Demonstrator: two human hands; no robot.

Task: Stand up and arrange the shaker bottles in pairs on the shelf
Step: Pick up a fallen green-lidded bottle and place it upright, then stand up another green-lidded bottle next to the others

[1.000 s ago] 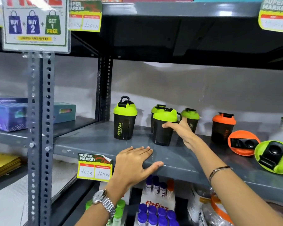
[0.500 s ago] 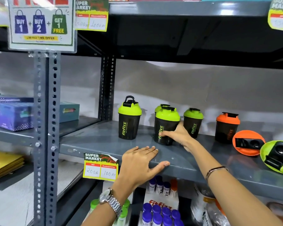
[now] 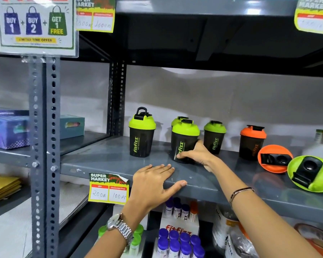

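Note:
On the grey shelf [image 3: 108, 161] stand several black shaker bottles. A green-lidded one [image 3: 142, 133] stands alone at the left. My right hand [image 3: 198, 155] grips the base of another green-lidded bottle [image 3: 183, 138], which stands upright near the shelf's front. Directly behind it a third green lid [image 3: 177, 121] peeks out. A fourth green-lidded bottle [image 3: 213, 136] and an orange-lidded bottle [image 3: 252, 142] stand upright to the right. Two bottles lie on their sides at the far right, orange lid [image 3: 274, 159] and green lid [image 3: 309, 174] facing me. My left hand [image 3: 155, 183] rests flat on the shelf edge.
A price tag [image 3: 108, 189] hangs from the shelf edge. A perforated steel post [image 3: 45, 146] stands at the left, with boxes [image 3: 7, 131] on the neighbouring shelf. Small purple-capped bottles [image 3: 179, 243] fill the shelf below. The upper shelf [image 3: 194, 6] overhangs closely.
My right hand slid down from the bottle's upper side to its base and drew the bottle forward toward the shelf's front. The left hand stayed on the edge.

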